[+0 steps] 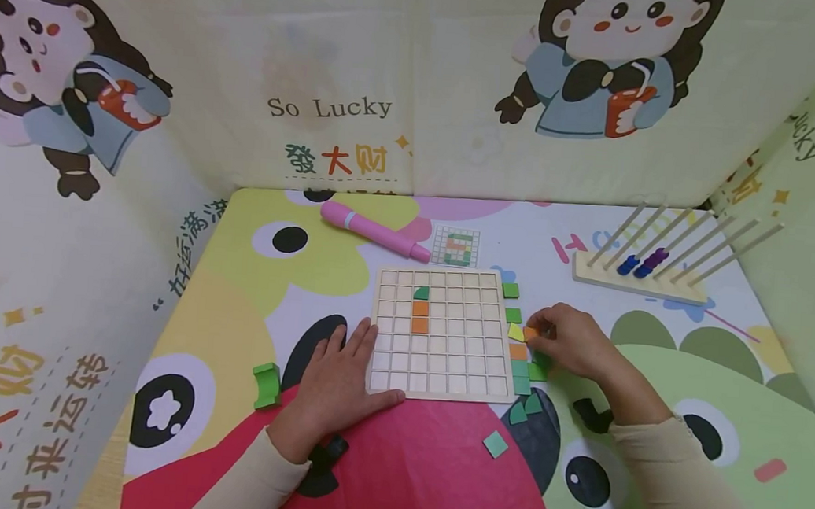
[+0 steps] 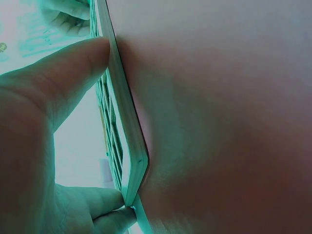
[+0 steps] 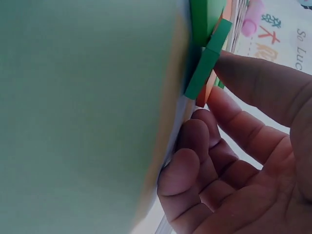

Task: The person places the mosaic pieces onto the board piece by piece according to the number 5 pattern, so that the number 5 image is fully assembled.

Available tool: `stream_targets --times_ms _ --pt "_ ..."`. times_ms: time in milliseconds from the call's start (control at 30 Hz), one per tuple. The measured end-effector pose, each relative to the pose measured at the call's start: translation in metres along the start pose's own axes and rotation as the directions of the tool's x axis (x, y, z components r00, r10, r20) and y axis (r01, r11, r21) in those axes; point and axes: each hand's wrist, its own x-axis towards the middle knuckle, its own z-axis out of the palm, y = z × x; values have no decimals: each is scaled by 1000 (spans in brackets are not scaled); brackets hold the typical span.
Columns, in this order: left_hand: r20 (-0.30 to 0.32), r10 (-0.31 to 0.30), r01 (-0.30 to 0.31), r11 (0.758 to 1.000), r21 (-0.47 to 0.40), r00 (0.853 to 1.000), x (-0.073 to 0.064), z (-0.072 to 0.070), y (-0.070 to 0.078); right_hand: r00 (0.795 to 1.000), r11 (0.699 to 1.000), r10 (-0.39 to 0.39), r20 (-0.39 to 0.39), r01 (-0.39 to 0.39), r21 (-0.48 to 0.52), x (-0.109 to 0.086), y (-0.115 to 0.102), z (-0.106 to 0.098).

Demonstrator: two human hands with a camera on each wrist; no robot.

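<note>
A square wooden grid board (image 1: 450,364) lies on the patterned table cover. One dark green rounded tile (image 1: 421,292) and two orange square tiles (image 1: 421,308) sit in a column of its cells. My left hand (image 1: 335,379) rests at the lower left corner, fingers extended along the left side and thumb on the bottom edge. Right of the board, my right hand (image 1: 575,341) pinches an orange tile (image 1: 531,334) between thumb and forefinger, its other fingers curled. Around it lie a yellow tile (image 1: 515,332), another orange tile (image 1: 517,351) and several green tiles (image 1: 537,372).
A small printed pattern card (image 1: 456,246) and a pink pen (image 1: 374,231) lie behind the board. At the back right stands a wooden peg rack (image 1: 640,282) with blue and purple beads. A green arched block (image 1: 267,385) lies far left; a pale green tile (image 1: 496,444) lies in front.
</note>
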Motion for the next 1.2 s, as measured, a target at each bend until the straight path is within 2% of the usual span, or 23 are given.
stream_targets --times_ms 433,633,833,1000,1200 --pt "-12 2 -2 1000 -6 1000 0 0 0 1000 1000 11 -13 -10 11 0 0 3" --pt "-9 3 -3 1000 -8 1000 0 0 0 1000 1000 -17 -3 17 20 -1 -1 0" --pt "-11 3 -3 1000 -7 1000 -1 -1 0 998 996 -49 -28 51 69 3 -5 -6" --pt "-5 -1 1 1000 -6 1000 -1 -1 0 993 983 -113 -38 117 144 12 -19 -4" --pt "2 -4 4 1000 -3 1000 -1 -1 1 985 969 -171 -2 169 183 25 -44 2"
